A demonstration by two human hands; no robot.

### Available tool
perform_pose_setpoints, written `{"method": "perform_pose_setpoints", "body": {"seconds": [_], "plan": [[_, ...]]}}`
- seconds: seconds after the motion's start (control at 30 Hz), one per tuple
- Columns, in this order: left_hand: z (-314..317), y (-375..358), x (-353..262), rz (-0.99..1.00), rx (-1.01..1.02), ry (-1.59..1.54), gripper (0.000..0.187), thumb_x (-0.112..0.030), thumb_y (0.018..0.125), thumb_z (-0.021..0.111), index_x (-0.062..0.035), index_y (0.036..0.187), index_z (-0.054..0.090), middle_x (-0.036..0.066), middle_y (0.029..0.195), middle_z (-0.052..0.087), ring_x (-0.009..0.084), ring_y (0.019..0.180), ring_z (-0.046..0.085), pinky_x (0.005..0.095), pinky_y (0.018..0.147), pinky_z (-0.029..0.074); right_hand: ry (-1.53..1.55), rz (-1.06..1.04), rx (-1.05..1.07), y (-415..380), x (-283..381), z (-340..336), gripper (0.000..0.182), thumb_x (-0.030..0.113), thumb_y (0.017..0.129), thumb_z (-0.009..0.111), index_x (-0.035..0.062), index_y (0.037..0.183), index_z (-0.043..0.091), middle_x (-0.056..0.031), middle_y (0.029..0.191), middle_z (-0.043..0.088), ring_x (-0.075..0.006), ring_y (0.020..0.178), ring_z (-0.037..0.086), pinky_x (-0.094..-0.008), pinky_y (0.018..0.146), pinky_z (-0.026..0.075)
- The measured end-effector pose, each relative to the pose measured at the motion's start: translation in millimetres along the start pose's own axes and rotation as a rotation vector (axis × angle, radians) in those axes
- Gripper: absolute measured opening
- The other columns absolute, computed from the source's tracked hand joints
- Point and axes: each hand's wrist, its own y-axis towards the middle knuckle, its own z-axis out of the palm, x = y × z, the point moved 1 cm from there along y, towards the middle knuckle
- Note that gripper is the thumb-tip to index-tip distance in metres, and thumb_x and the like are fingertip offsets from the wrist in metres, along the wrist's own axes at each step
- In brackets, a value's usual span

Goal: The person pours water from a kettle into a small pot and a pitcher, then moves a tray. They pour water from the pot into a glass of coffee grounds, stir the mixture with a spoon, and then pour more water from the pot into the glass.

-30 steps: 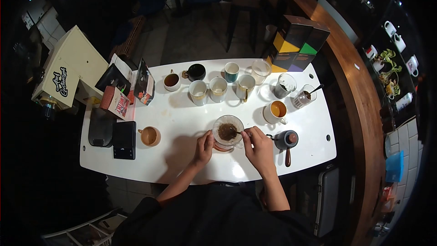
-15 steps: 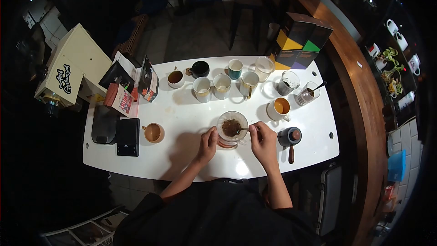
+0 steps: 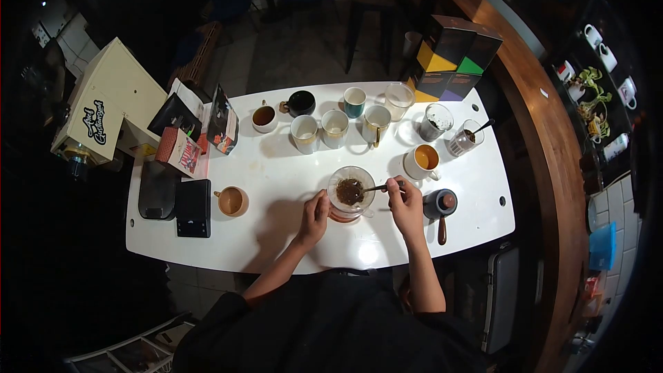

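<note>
A clear glass dripper point(image 3: 352, 178) with a pale filter stands on a glass server point(image 3: 343, 217) near the front middle of the white table. Dark wet coffee grounds point(image 3: 350, 191) lie in it. My right hand point(image 3: 405, 204) pinches the handle of a spoon point(image 3: 381, 188), whose tip is in the grounds. At the left side of the dripper, my left hand point(image 3: 315, 217) is closed, its fingertips at the glass; what they grip is hard to see. To the right of my right hand sits a dark grinder-like pot point(image 3: 440, 204) with a wooden handle.
Several mugs, including a white one point(image 3: 334, 130), stand behind the dripper. An orange-filled cup point(image 3: 422, 162) is at the right, a brown cup point(image 3: 233, 202) and black scale point(image 3: 193, 208) at the left. Boxes point(image 3: 456, 55) stand at the back right.
My right hand has moved slightly right and up, and the spoon now shows at a different slant over the rim. My left hand has stayed beside the dripper.
</note>
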Motion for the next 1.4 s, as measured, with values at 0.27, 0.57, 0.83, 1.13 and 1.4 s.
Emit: {"method": "perform_pose_setpoints", "body": {"seconds": [0.27, 0.57, 0.83, 1.13, 1.4], "plan": [[-0.6, 1.1, -1.0, -0.005, 0.019, -0.004, 0.030, -0.022, 0.103, 0.042, -0.0023, 0.080, 0.044, 0.002, 0.060, 0.042, 0.0104, 0.056, 0.038, 0.0290, 0.052, 0.032, 0.000, -0.021, 0.008, -2.9, 15.4, -4.4, 0.029, 0.022, 0.098, 0.054, -0.0018, 0.083, 0.061, 0.0035, 0.058, 0.044, -0.0034, 0.053, 0.037, -0.0236, 0.047, 0.028], [0.9, -0.8, 1.1, -0.007, -0.010, 0.008, 0.031, -0.022, 0.103, 0.042, -0.0004, 0.081, 0.044, 0.003, 0.062, 0.042, 0.0100, 0.058, 0.040, 0.0288, 0.053, 0.034, -0.224, -0.368, -0.022, -13.4, 48.5, 0.4, 0.012, 0.008, 0.091, 0.059, -0.0009, 0.084, 0.060, -0.0092, 0.063, 0.049, -0.0156, 0.049, 0.043, -0.0287, 0.048, 0.033], [0.9, -0.3, 5.7, -0.014, -0.016, -0.008, 0.031, -0.022, 0.102, 0.042, -0.0013, 0.079, 0.043, 0.004, 0.061, 0.041, 0.0121, 0.058, 0.040, 0.0304, 0.053, 0.035, -0.357, -0.445, 0.063, -17.2, 56.0, -0.1, 0.005, 0.003, 0.087, 0.061, -0.0014, 0.085, 0.060, -0.0113, 0.071, 0.050, -0.0238, 0.053, 0.050, -0.0323, 0.050, 0.038], [0.7, 1.7, 1.1, -0.011, -0.006, -0.006, 0.032, -0.022, 0.102, 0.041, -0.0024, 0.077, 0.041, 0.004, 0.059, 0.039, 0.0122, 0.056, 0.038, 0.0306, 0.052, 0.033, -0.320, -0.365, 0.000, -13.2, 33.6, 4.5, 0.017, 0.011, 0.092, 0.059, -0.0031, 0.083, 0.059, -0.0070, 0.062, 0.048, -0.0133, 0.049, 0.042, -0.0272, 0.047, 0.031], [0.0, 1.1, 6.3, -0.014, 0.004, -0.001, 0.033, -0.023, 0.102, 0.042, -0.0026, 0.077, 0.040, 0.003, 0.059, 0.039, 0.0109, 0.056, 0.037, 0.0299, 0.052, 0.032, -0.158, -0.103, 0.013, -12.5, 14.6, 1.8, 0.030, 0.023, 0.098, 0.055, -0.0024, 0.083, 0.059, 0.0027, 0.060, 0.047, -0.0021, 0.053, 0.036, -0.0231, 0.047, 0.025]]}}
